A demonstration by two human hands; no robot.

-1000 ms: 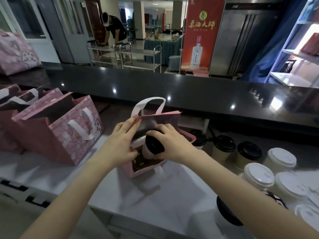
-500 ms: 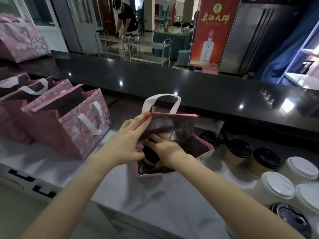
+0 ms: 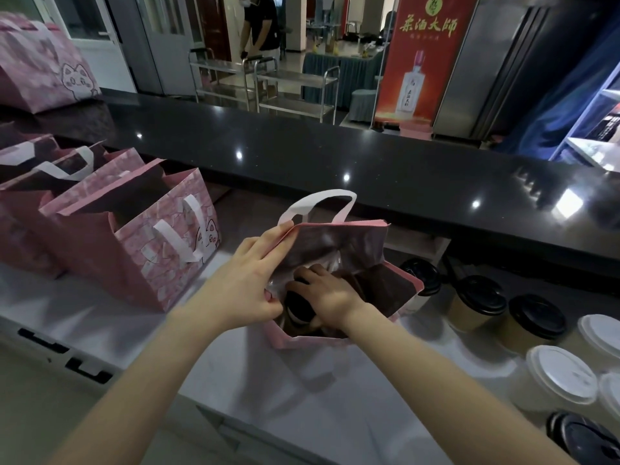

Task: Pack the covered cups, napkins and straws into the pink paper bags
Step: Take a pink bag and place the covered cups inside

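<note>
A pink paper bag point(image 3: 355, 243) with white handles stands open on the white counter in the middle. My left hand point(image 3: 245, 290) pinches its left rim and holds the mouth open. My right hand point(image 3: 327, 292) is down inside the bag, fingers curled round a cup with a black lid point(image 3: 297, 308). The cup's lower part is hidden by the bag. To the right stand more covered cups, some with black lids point(image 3: 481, 298) and some with white lids point(image 3: 560, 375).
Several open pink bags with a cat print point(image 3: 151, 250) stand at the left on the white counter point(image 3: 110, 317). A raised black counter point(image 3: 335, 156) runs behind. Another pink bag point(image 3: 40, 68) sits on it at far left. A person stands by carts in the background.
My right hand has lowered the black-lidded cup from the bag's mouth down into the bag. My left hand kept hold of the rim. The view has shifted slightly left and closer.
</note>
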